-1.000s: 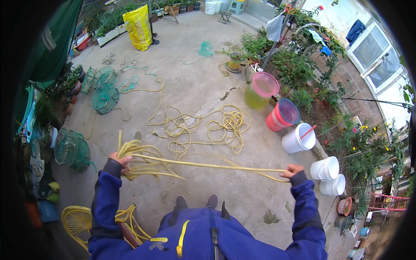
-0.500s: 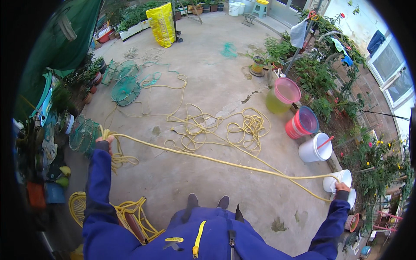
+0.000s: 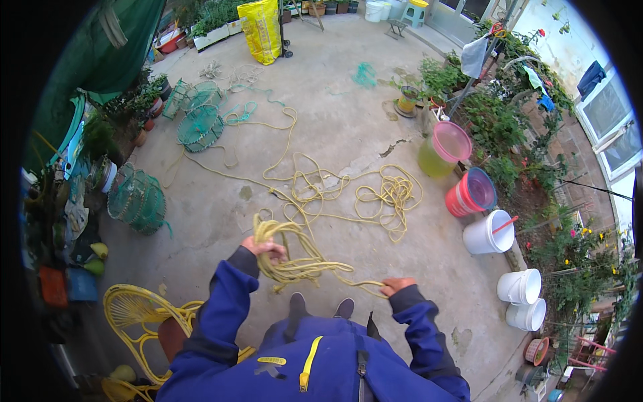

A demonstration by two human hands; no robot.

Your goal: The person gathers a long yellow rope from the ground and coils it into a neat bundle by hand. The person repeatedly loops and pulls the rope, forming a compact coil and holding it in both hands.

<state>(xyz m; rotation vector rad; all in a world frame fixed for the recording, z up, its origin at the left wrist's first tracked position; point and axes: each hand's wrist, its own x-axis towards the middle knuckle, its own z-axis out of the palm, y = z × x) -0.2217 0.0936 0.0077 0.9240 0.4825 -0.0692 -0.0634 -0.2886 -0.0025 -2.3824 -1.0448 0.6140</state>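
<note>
A gathered coil of yellow rope hangs in loose loops from my left hand, whose fingers are wrapped round it in front of my body. Lower and to the right, my right hand grips a single strand of the rope running from the coil. Beyond both hands, a tangle of more yellow rope lies on the concrete, with lines stretching toward green round folding net traps at the back left.
A yellow cane chair stands beside me at lower left, near another net trap. Buckets line the planted bed on the right. Potted plants edge the left. A yellow sack on a trolley stands at the back.
My hands have moved from spread wide apart to closer together in front of me, the left rightward, the right leftward. The strand between them has gone from stretched out to slack and short.
</note>
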